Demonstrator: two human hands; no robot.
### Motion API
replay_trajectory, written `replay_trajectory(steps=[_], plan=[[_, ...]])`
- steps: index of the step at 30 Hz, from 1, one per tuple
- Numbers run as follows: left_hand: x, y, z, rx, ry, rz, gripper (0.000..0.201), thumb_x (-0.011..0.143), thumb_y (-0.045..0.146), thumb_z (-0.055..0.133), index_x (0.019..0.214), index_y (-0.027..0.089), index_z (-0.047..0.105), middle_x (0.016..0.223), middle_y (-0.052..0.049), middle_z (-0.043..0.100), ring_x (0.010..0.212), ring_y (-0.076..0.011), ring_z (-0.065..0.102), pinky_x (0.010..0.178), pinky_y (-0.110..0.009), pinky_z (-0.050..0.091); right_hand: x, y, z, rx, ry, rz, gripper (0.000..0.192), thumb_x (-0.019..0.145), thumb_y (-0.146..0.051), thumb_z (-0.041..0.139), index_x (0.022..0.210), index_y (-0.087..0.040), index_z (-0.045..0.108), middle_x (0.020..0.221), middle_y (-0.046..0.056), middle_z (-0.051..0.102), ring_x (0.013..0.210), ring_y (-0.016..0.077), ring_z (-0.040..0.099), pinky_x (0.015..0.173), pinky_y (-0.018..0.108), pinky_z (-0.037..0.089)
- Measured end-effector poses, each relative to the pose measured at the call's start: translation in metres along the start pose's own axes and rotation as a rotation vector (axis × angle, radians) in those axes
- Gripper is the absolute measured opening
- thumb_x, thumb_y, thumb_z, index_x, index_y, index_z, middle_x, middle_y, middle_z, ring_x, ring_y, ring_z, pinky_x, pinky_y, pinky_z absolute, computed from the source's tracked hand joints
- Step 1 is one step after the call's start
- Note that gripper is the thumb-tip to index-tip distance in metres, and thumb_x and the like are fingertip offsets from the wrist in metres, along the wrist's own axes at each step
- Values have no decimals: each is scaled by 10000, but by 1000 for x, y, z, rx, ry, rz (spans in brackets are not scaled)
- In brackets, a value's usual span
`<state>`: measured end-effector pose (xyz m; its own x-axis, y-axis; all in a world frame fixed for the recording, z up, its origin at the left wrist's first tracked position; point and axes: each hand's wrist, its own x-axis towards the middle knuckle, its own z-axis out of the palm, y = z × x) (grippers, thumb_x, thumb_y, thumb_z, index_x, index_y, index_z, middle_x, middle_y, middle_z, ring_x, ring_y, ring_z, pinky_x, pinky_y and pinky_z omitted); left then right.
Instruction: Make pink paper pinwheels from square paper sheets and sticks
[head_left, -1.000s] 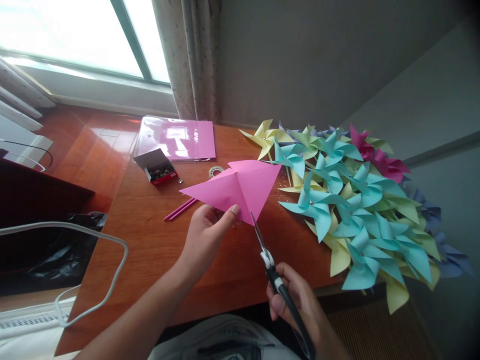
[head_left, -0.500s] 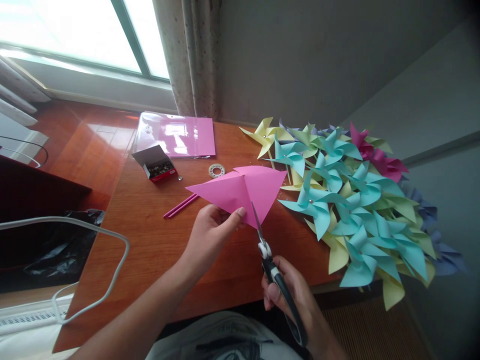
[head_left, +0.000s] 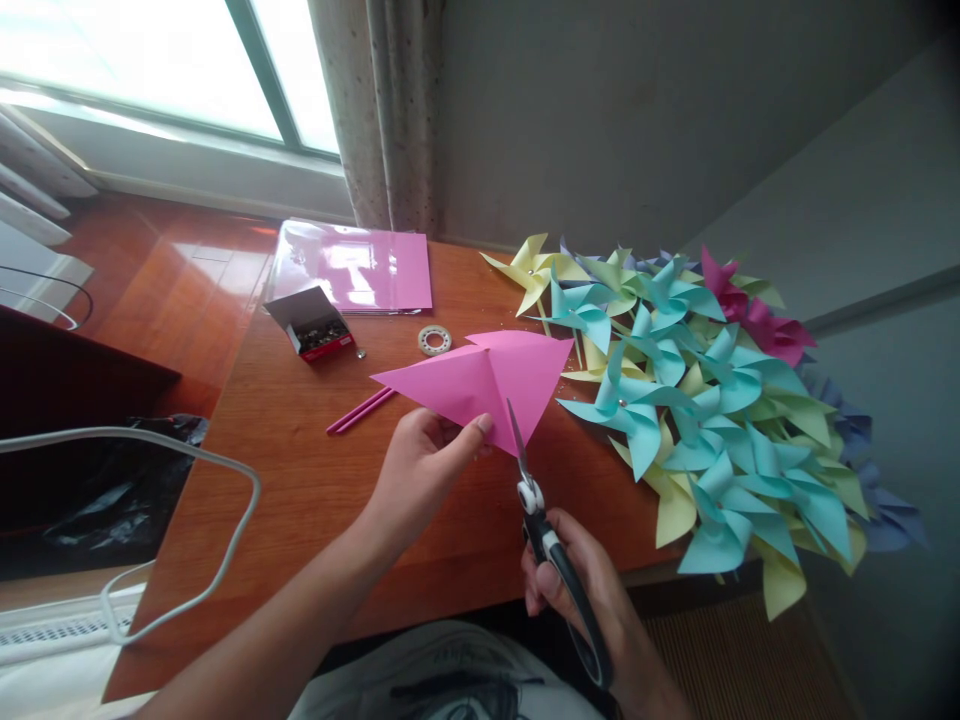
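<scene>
Our left hand (head_left: 420, 465) pinches the folded pink paper (head_left: 480, 385) aloft so our right hand (head_left: 577, 590), fingers closed on the scissors (head_left: 536, 510), cuts its crease.

Your left hand (head_left: 420, 470) pinched a bright pink folded paper (head_left: 480, 385), and your right hand (head_left: 581, 590) gripped scissors (head_left: 544, 530) with silver blades, a white pivot and black handles. On the reddish-brown wooden table (head_left: 300, 480) lay a pile of pinwheels (head_left: 705, 400) in turquoise, pale yellow, light green, magenta and muted violet, along with two pink sticks (head_left: 360, 411) and a stack of pink sheets (head_left: 352, 268) under glossy clear plastic. The small box (head_left: 311, 322) was dark grey with a red edge, the curtain (head_left: 375, 110) beige with tiny dark speckles, and the wall (head_left: 637, 120) plain grey.
</scene>
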<state>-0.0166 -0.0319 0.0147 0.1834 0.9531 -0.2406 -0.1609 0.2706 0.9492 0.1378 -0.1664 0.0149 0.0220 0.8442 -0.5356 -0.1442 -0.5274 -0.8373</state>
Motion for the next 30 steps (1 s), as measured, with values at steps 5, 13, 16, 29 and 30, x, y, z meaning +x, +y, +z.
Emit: replay_trajectory(steps=[5, 13, 16, 29, 30], plan=[[0, -1, 0, -13, -8, 5, 217, 794, 320, 774, 684, 147, 703, 629, -12, 705, 603, -146, 626, 579, -227, 473, 0, 1, 1, 6, 9, -11, 528, 773, -670, 722, 918, -205, 518, 717, -37, 530, 573, 109, 522, 574, 252, 427], [1, -1, 0, -5, -7, 3, 214, 782, 321, 776, 674, 151, 705, 625, -17, 706, 609, -164, 637, 580, -240, 474, -1, 0, 0, 13, 5, 13, 492, 791, -629, 730, 928, -205, 523, 709, -35, 552, 565, 113, 526, 562, 252, 407], [0, 0, 0, -11, -7, 9, 209, 785, 314, 770, 673, 151, 703, 631, -14, 709, 607, -158, 633, 581, -238, 471, -1, -1, -1, 28, -12, 30, 491, 784, -622, 744, 926, -205, 527, 714, -36, 558, 571, 110, 525, 562, 246, 398], [0, 1, 1, -54, -8, 7, 171, 783, 295, 780, 727, 146, 717, 674, -11, 726, 629, -151, 637, 592, -229, 478, -1, -2, -1, 11, -17, 47, 471, 822, -607, 721, 927, -195, 519, 703, -53, 530, 558, 85, 513, 541, 226, 366], [0, 1, 0, -54, -8, 9, 174, 786, 295, 779, 724, 145, 716, 675, -12, 727, 631, -150, 637, 595, -228, 479, -1, -2, -1, 10, -14, 47, 470, 824, -607, 720, 926, -194, 519, 700, -55, 525, 556, 82, 510, 540, 224, 364]])
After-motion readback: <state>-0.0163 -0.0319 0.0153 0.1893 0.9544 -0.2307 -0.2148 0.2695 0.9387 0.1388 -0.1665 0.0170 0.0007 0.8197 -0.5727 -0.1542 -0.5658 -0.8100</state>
